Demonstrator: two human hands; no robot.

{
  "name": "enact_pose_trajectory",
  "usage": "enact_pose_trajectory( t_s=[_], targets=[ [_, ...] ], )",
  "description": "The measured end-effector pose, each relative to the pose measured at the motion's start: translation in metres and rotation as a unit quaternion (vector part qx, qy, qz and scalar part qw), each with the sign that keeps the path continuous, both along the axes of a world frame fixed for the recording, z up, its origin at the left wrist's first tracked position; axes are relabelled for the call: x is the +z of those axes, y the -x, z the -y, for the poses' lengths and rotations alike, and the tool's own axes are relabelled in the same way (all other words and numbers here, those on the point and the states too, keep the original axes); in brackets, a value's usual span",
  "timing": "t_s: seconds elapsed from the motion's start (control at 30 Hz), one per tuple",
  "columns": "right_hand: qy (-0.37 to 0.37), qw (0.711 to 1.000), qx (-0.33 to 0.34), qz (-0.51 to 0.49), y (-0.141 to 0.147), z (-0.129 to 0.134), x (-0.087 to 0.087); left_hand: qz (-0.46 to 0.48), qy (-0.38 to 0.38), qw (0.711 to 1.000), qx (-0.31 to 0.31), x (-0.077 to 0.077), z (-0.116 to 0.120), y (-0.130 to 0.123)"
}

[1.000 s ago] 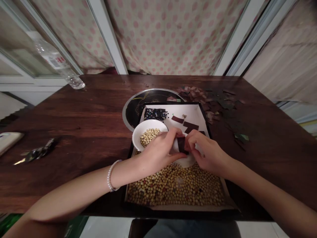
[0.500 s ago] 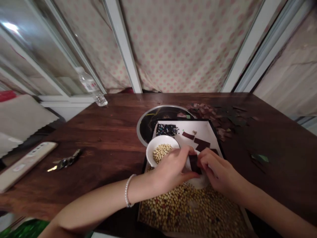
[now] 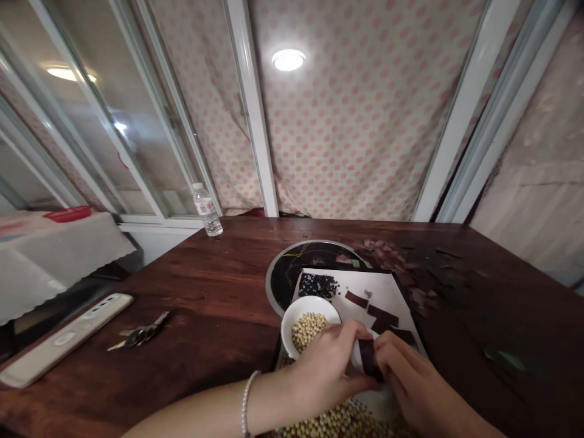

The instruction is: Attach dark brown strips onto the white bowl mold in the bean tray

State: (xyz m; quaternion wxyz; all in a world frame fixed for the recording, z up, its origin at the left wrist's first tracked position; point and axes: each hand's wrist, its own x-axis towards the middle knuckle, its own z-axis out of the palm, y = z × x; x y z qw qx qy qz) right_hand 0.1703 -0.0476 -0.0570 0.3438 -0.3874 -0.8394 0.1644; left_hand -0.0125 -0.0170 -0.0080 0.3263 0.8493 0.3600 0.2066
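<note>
Your left hand (image 3: 326, 365) and your right hand (image 3: 413, 386) are close together at the lower edge of the view, with the fingers curled and pressed inward. Between them they pinch a dark brown strip (image 3: 368, 359) against a white rounded piece (image 3: 357, 356). Your fingers hide the lower end of the strip, and I cannot tell what the white piece is. Your left forearm, with a pearl bracelet (image 3: 246, 404), lies across the tabletop (image 3: 191, 292). Your right arm is mostly cut off by the frame. Just beside your left hand is a white bowl (image 3: 310, 307) with soybeans (image 3: 308, 331). On the white paper (image 3: 369, 292) in the tray, there are more dark strips (image 3: 382, 316) and small dark beads (image 3: 318, 286). More soybeans (image 3: 337, 424) are cut off below.
</note>
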Motion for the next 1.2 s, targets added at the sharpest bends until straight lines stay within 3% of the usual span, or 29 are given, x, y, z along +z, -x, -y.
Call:
enact_pose_trajectory(
  t_s=[0.13, 0.27, 0.43, 0.53, 0.77, 0.9, 1.2],
  targets=[
    [0.025, 1.000, 0.001, -0.013, 0.001, -0.002, 0.001, 0.003, 0.001, 1.000, 0.002, 0.001, 0.001, 0.000],
    [-0.019, 0.998, -0.055, 0.010, 0.002, -0.001, 0.004, 0.009, 0.005, 1.000, 0.003, 0.002, 0.000, 0.000],
    [-0.026, 1.000, -0.012, 0.010, 0.006, 0.002, 0.009, 0.013, -0.007, 1.000, -0.001, 0.000, 0.000, 0.000],
    [-0.055, 0.998, -0.036, 0.020, 0.006, 0.000, 0.010, 0.014, -0.015, 1.000, 0.006, -0.004, 0.000, 0.000],
    [-0.091, 0.994, -0.034, 0.050, 0.002, -0.009, -0.008, -0.034, -0.027, 0.999, 0.016, -0.005, -0.003, -0.002],
    [-0.105, 0.993, -0.024, 0.050, 0.002, -0.013, -0.013, -0.048, -0.056, 0.997, -0.013, -0.008, -0.008, -0.002],
    [-0.102, 0.994, -0.036, 0.020, 0.005, -0.009, -0.003, -0.029, -0.055, 0.998, -0.005, -0.004, -0.004, -0.002]
  ],
)
